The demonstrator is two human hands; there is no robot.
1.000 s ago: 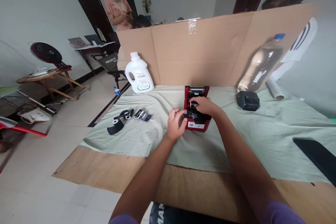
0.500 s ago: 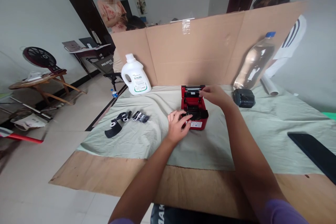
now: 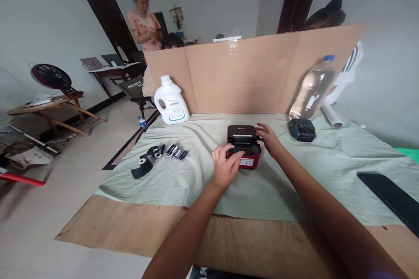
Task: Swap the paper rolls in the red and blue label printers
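A small red and black printer (image 3: 250, 162) stands on the cloth in front of me, its dark lid (image 3: 242, 130) partly raised and tilted over the body. My left hand (image 3: 226, 163) is at its front left corner, with the fingers on the left side and the thumb across the front top edge, holding it. At the lid's right side, my right hand (image 3: 269, 140) has its fingers spread and slightly bent, near or lightly touching the edge. The inside of the printer is mostly dark and partly hidden by the lid and my left fingers.
On the left lie black rolls (image 3: 144, 165) and a small black-and-white packet (image 3: 176, 152). Behind stand a white jug (image 3: 172, 102), a cardboard screen (image 3: 242, 78) and a large water bottle (image 3: 312, 91). A black device (image 3: 302, 130) and a phone (image 3: 389, 198) are on the right.
The printer's lid has swung down from upright to a partly lowered position. My right hand has opened and moved to the lid's right side. My left hand stays at the front left corner.
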